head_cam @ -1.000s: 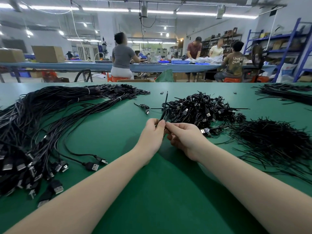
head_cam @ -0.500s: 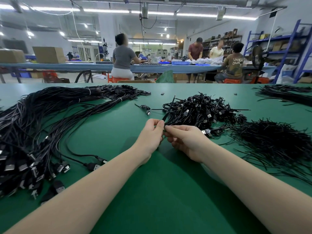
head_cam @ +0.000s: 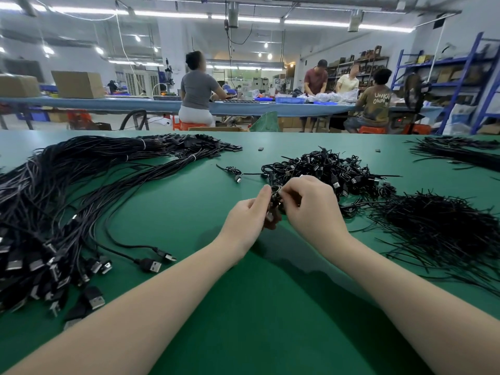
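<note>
Fingers (head_cam: 264,194): those of both hands were curled and clamped on the coiled cable (head_cam: 276,204), pinching it from either side.
Left hand (head_cam: 247,221): it sat at the centre of the frame, thumb raised against the left side of the coil, forearm running down to the lower left.
Right hand (head_cam: 315,209): it was just right of centre, fingertips pinching the top of the coil, back of the hand toward the camera.
Coiled cable: a small black bundle was held between the two hands at centre frame, low over the green bench (head_cam: 243,307); contact with the bench could not be told.
Finished pile (head_cam: 330,171): a heap of coiled black cables lay just behind the hands, centre right.
Tie strips (head_cam: 438,228): a loose black heap lay at the right of the frame, near the right hand.
Long cables (head_cam: 70,185): bundles swept from upper left to lower left, their USB plugs (head_cam: 93,300) fanned out at the lower left.
Single plug (head_cam: 151,265): it lay on the bench left of the left forearm.
Stray coil (head_cam: 234,171): it lay alone at upper centre, left of the finished pile.
</note>
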The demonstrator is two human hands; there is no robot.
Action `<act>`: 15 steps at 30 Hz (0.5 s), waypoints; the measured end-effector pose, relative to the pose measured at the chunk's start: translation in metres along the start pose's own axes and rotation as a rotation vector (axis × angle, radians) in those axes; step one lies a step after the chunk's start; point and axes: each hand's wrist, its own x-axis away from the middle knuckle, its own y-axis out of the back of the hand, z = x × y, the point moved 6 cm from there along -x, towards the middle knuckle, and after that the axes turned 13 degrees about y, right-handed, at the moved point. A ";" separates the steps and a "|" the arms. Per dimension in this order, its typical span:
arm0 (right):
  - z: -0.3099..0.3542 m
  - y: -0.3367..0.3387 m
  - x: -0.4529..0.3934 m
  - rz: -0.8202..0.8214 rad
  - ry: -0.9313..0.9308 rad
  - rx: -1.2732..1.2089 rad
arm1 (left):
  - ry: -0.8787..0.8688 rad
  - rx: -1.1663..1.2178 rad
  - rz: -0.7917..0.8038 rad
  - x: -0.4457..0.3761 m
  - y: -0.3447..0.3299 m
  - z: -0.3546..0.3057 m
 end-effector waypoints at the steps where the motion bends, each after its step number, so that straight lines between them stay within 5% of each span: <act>1: -0.001 0.001 0.000 0.001 0.014 -0.003 | -0.048 0.020 -0.029 0.002 0.000 -0.002; 11: 0.005 0.000 0.000 -0.057 0.151 -0.045 | -0.244 0.237 0.008 0.010 0.005 -0.015; 15: 0.013 0.000 -0.002 -0.052 0.222 -0.042 | -0.085 0.338 0.083 0.002 0.008 -0.009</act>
